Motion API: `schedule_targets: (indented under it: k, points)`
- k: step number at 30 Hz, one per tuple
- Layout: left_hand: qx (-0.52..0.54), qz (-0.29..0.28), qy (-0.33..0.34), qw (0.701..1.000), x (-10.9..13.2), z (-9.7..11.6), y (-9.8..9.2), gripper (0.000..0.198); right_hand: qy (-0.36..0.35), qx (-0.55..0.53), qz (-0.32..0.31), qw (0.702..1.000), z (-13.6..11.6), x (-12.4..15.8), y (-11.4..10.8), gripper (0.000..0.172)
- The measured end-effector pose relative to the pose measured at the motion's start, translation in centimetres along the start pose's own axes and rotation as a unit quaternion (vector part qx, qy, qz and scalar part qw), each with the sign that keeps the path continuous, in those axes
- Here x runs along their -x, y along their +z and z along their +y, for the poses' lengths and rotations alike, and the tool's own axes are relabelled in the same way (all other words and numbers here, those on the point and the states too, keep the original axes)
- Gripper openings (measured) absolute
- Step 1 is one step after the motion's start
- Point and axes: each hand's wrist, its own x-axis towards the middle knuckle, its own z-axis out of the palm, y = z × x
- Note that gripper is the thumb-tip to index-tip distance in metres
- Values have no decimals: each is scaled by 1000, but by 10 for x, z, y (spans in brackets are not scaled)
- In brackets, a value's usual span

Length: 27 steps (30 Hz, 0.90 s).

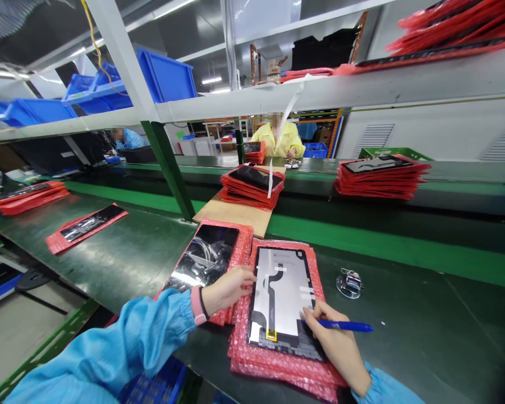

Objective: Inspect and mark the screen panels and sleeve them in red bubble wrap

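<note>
A tablet panel (280,294) lies back side up on a stack of red bubble-wrap sleeves (278,365) in front of me. My right hand (334,336) grips a blue pen (345,325), its tip at the panel's lower right corner. My left hand (227,289) rests against the panel's left edge, fingers curled and touching it. Another panel with its glossy black screen up (206,255) lies on red sleeves just to the left.
A small metal tape dispenser (350,282) sits right of the panel. Stacks of red sleeves with panels (252,188) (381,177) rest on the green conveyor (382,247). More sleeves (86,224) lie to the left. Two people work across the line. Blue bins (164,76) sit overhead.
</note>
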Motion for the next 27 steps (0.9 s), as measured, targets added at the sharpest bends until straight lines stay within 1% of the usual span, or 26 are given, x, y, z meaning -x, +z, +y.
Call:
schedule_targets:
  k: [2,4,7,9,10,12,14,15,17,19,21,23,25,27]
  points:
    - [0,39,-29,999,-5,-1,1,15,10,-16,4,1000,1,0,0,38]
    - [-4,64,-45,997,-12,-1,0,12,22,-40,2,999,2,-1,1,39]
    - [-17,76,-58,995,-21,0,1,15,34,-81,-9,996,2,-4,-1,41]
    - [-27,63,-54,996,-23,2,5,18,36,-106,-20,993,2,-5,-3,43]
    - [-30,48,-48,997,-23,4,8,17,38,-117,-26,992,2,-6,-4,43]
    - [-33,0,-34,999,-20,7,17,17,44,-139,-38,989,1,-7,-5,43]
    - [-28,-46,-18,998,-17,6,27,26,51,-161,-49,984,1,-7,-5,42]
    - [-23,-58,-8,998,-16,4,32,30,53,-173,-53,982,1,-7,-6,41]
    - [-12,-59,16,998,-15,0,38,34,53,-196,-56,978,1,-7,-8,40]
    - [-6,-50,41,998,-16,-4,40,39,49,-219,-52,973,0,-8,-15,40]
    - [-5,-45,67,997,-15,-3,38,46,42,-240,-28,969,-2,-10,-27,43]
    - [-3,-38,107,994,-12,5,37,52,29,-257,18,966,-6,-14,-42,45]
    - [-1,-31,165,986,-6,17,37,51,13,-267,70,961,-13,-18,-57,41]
    - [0,-26,220,975,0,31,40,47,-4,-272,106,956,-21,-22,-69,37]
